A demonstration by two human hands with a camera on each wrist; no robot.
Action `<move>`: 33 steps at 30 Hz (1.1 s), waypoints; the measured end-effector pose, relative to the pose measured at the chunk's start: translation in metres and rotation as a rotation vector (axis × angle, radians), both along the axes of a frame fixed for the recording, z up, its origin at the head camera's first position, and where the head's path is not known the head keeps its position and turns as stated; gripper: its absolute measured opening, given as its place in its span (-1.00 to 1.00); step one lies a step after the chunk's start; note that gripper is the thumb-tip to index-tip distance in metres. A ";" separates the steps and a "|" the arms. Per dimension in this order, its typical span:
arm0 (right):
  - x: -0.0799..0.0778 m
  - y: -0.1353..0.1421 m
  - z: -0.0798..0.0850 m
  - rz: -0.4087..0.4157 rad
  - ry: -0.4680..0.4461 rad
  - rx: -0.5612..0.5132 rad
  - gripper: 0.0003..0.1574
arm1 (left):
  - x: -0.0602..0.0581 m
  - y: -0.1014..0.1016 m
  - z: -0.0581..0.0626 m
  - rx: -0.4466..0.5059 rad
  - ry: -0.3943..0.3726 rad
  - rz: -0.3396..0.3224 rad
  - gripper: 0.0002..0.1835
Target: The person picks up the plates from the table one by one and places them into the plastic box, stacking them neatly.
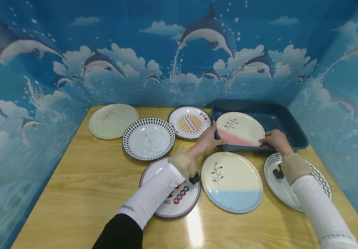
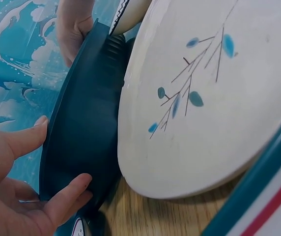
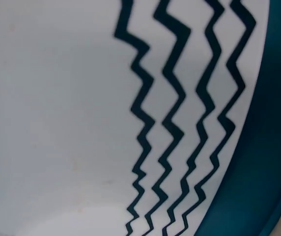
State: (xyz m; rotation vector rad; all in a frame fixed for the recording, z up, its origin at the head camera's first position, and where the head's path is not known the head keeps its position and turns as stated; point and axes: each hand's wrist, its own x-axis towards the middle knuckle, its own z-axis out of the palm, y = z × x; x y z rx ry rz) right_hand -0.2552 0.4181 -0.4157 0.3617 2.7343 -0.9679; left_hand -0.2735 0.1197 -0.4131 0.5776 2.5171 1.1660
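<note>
A cream plate with a pink edge and leaf drawing (image 1: pixel 241 126) lies in the left part of the dark blue basin (image 1: pixel 285 121). My right hand (image 1: pixel 277 140) reaches over the front rim and pinches the plate's right edge. My left hand (image 1: pixel 208 138) is at the basin's front left corner, thumb stretched over the plate's lower left edge. In the left wrist view its thumb meets the basin rim, while its spread fingers (image 2: pixel 64 199) overlap the basin's outer wall. The right wrist view holds only a zigzag-patterned plate (image 3: pixel 81 118); the hand is out of that frame.
A blue-and-cream plate (image 1: pixel 232 180) lies before the basin. Under my left forearm is a red-and-blue-rimmed plate (image 1: pixel 182 207); the zigzag plate lies beneath the right. Further left are a sunburst plate (image 1: pixel 179 121), a black-patterned plate (image 1: pixel 149 138) and a green plate (image 1: pixel 113 122).
</note>
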 end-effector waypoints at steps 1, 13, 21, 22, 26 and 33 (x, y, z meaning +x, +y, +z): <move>0.000 0.000 0.000 -0.001 0.004 0.013 -0.46 | 0.000 0.000 0.000 -0.003 0.001 0.002 0.07; 0.008 -0.014 0.010 -0.024 0.106 0.253 -0.17 | 0.001 -0.001 0.001 -0.022 0.040 -0.001 0.05; 0.030 -0.042 0.023 0.056 0.198 0.144 -0.40 | -0.001 -0.015 0.003 0.007 0.032 -0.004 -0.12; 0.033 -0.046 0.023 0.060 0.201 0.119 -0.43 | -0.001 -0.018 0.003 0.015 0.028 0.001 -0.15; 0.041 -0.060 0.022 0.068 0.208 0.057 -0.45 | -0.001 -0.027 0.006 0.034 0.046 0.023 -0.28; 0.053 -0.065 0.027 0.188 0.194 0.022 -0.44 | -0.001 -0.054 0.017 0.101 0.109 0.050 -0.56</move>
